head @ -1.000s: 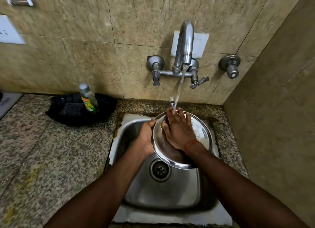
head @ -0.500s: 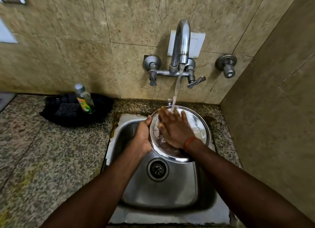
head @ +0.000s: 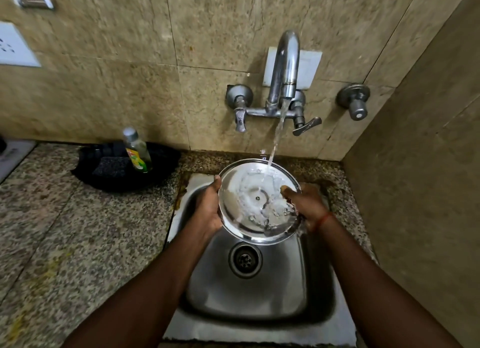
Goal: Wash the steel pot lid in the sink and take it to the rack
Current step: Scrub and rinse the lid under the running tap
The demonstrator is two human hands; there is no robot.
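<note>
The right grip (head: 307, 204) had come off the face of the steel pot lid (head: 233, 207), where it had lain flat a moment before, and had slid out to the lid's right edge. From where I stood, that left the whole round face bare to the water.

Both grips now held the lid between them. The left grip (head: 207, 210) clasped the left rim, thumb laid over the front edge and fingers curled away behind the metal. The right grip pinched the right rim the same way, with the thumb tip showing over the edge and the rest hidden behind. A red thread (head: 323, 220) circled that wrist.

The lid hung over the back half of the sink (head: 246, 303), above the drain (head: 245, 260) and clear of the basin floor, tilted with its face turned up and towards the person. A small rivet sat at its centre. The stream (head: 276, 139) from the tap (head: 285, 61) struck the upper right part of the face, spread in a foamy sheet and ran down to the low edge.

To the left, on the speckled stone desk (head: 78, 230), a black tray (head: 161, 165) stood against the wall. A small bottle (head: 136, 152) of yellow-green liquid stood upright in it, just beside a dark scrub pad (head: 110, 167). A separate round knob (head: 354, 100) stuck out of the wall tiles to the right of the tap.
</note>
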